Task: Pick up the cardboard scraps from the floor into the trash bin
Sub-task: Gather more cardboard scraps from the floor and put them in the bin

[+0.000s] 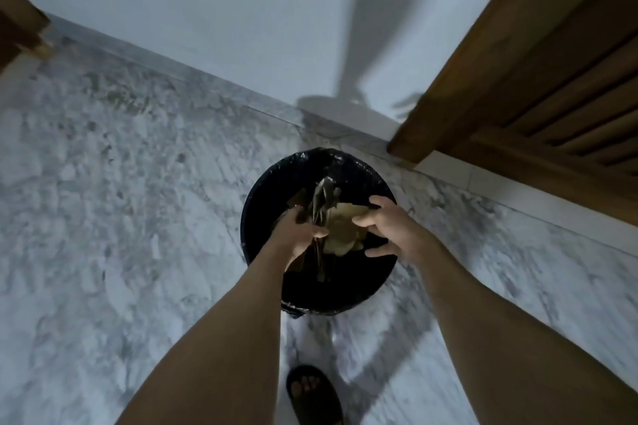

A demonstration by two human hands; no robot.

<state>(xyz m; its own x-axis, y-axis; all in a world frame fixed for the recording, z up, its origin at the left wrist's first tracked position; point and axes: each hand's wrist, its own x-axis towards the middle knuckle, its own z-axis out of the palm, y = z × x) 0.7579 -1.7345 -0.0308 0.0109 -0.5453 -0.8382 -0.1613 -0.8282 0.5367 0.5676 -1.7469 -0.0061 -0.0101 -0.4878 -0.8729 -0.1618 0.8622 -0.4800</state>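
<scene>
Grey-white marble floor [114, 183], pale wall [207, 10] across upper frame. Black-lined trash bin [257, 210] at centre, near wall foot; slatted wooden door [535, 79] upper right, just beside bin. Left hand [297, 235] grips cardboard scraps [319, 207] over bin; right hand [386, 228] pinches pale scrap [348, 214]. Sandalled foot [312, 393] at bottom centre. Open floor at left.

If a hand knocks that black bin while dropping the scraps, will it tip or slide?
The bin looks light: thin liner, only cardboard scraps inside, so a knock would probably shift it. The marble floor looks smooth, so sliding seems likelier than tipping. Both hands sit above its mouth, pushing mostly downward.
</scene>
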